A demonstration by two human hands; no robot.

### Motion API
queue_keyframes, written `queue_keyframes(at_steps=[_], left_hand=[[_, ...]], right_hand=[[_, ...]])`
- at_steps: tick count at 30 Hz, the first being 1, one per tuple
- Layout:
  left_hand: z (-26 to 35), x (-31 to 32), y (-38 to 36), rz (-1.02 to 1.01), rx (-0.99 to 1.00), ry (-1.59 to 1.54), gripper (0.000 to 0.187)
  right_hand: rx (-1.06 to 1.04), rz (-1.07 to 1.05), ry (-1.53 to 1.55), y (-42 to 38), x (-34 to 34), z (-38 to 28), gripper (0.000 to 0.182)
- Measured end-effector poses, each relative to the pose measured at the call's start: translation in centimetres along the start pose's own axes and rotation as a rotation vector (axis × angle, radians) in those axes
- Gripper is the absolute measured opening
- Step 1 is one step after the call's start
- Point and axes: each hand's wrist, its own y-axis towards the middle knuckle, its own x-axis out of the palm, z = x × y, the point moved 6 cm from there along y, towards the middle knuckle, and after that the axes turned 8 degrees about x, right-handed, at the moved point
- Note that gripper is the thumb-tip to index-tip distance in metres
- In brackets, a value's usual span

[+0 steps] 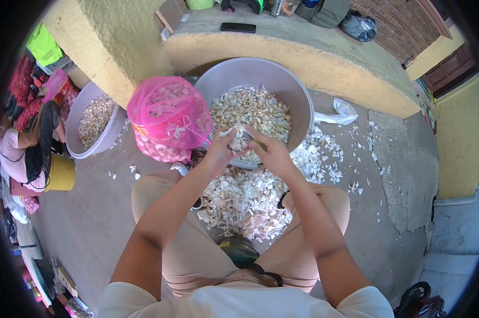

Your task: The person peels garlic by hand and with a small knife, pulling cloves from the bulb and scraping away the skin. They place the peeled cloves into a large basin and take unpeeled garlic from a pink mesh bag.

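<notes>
Above the near rim of a large grey tub, both my hands meet around a whitish garlic bulb. My left hand is wrapped round its left side. My right hand presses on its right side with a small tool, dark and greenish, whose shape is mostly hidden by the fingers. Loose garlic cloves lie inside the tub. A heap of papery peels spreads on the floor between my legs, below the hands. Left of the tub stands a pink mesh bag of garlic.
At the left, a person sits beside a second tub of cloves and a yellow bucket. A raised ledge runs behind the tub, with a dark phone on it. White plastic lies right of the tub.
</notes>
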Motion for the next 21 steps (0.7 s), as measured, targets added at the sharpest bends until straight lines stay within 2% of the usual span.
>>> queue_keyframes(at_steps=[6,9,12,21], left_hand=[[0.4,-0.3,0.0,-0.001,-0.035,-0.017,0.023],[0.2,-0.4,0.1,-0.009,-0.051,-0.007,0.026],[-0.4,-1.0,0.5,-0.023,-0.107,-0.059,0.021],[-0.4,-0.2,-0.2,-0.040,-0.170,-0.045,0.034]], right_hand=[[0.059,-0.118,-0.014,-0.3,-0.3,-0.7,0.041],[0.039,-0.105,-0.013,-0.3,-0.4,-0.7,0.041],[-0.015,-0.125,0.022,-0.3,-0.3,-0.5,0.040],[0.013,-0.087,0.024,-0.3,-0.2,-0.1,0.039]])
